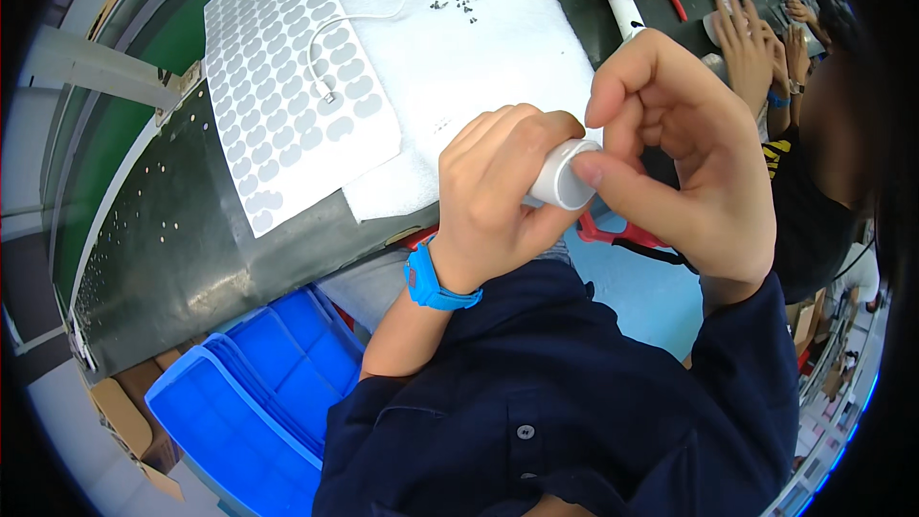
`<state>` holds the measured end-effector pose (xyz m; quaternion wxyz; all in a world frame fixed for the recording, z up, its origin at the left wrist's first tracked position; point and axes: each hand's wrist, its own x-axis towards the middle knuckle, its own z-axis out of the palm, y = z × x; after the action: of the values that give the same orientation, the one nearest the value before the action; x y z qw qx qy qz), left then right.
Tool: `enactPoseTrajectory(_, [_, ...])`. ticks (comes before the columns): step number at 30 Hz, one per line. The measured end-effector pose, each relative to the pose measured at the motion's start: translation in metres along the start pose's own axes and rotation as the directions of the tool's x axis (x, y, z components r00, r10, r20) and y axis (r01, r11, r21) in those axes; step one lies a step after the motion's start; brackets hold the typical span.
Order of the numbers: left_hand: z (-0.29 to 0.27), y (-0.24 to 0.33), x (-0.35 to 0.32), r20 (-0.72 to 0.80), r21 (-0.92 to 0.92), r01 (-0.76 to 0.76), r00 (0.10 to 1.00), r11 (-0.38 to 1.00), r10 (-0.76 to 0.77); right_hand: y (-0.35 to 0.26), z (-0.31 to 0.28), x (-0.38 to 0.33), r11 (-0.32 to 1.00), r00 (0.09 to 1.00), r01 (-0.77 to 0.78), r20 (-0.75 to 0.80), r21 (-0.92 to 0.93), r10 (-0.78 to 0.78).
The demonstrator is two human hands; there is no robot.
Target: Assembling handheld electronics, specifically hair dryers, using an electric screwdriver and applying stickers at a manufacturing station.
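So the piece in hand is a small white cylinder (549, 181), short and smooth, with a raised pale rim around a round, lighter end. That end faces the right side, tilted a bit. Can't make out any finer detail on it.

Left hand (493, 182) has its fingers wrapped around the body, thumb underneath, so it's got a proper grip. The cylinder pokes out between the two hands. Right hand (704, 163) is loosely curled, thumb touching the end near the rim, index fingertip just above and apart from the thumb. Can't tell if anything tiny sits in there.

Room-wise, going left to right: blue bins (254, 378) sit below the near edge of the dark table (182, 249), then a sheet of grey stickers (297, 77) with a white cable (373, 15) lying across it. Next is white foam (507, 67), with its plain surface giving some space beyond the left hand, and little dark bits (464, 3) farther back. Past the right hand it's tighter: a co-worker's hands (747, 43) are near.
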<state>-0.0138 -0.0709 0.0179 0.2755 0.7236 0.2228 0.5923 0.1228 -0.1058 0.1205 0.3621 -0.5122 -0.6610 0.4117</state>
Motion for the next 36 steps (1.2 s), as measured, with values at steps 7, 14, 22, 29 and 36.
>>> enactPoseTrajectory(7, [-0.013, 0.001, -0.003, 0.108, -0.038, 0.050, 0.993, 0.998, -0.046, 0.025, 0.001, 0.002, 0.890, 0.992, -0.124, 0.041, 0.439, 0.118])
enactPoseTrajectory(14, [-0.012, 0.004, -0.003, 0.043, -0.057, 0.073, 0.997, 0.996, -0.071, 0.022, 0.009, 0.003, 0.931, 0.998, -0.052, 0.046, 0.361, 0.038])
enactPoseTrajectory(22, [-0.019, 0.005, -0.001, 0.074, -0.194, 0.213, 0.977, 0.958, -0.202, 0.036, 0.022, 0.006, 0.933, 0.996, 0.082, -0.009, 0.350, -0.084])
enactPoseTrajectory(29, [-0.021, -0.026, 0.000, 0.187, 0.133, 0.209, 0.955, 0.969, -0.232, 0.071, -0.004, 0.022, 0.963, 0.968, 0.194, -0.198, 0.189, -0.156])
enactPoseTrajectory(36, [-0.020, -0.022, 0.012, 0.423, 0.401, -0.124, 0.904, 0.908, -0.063, 0.052, 0.003, 0.009, 0.999, 0.996, 0.020, -0.088, -0.025, -0.022])
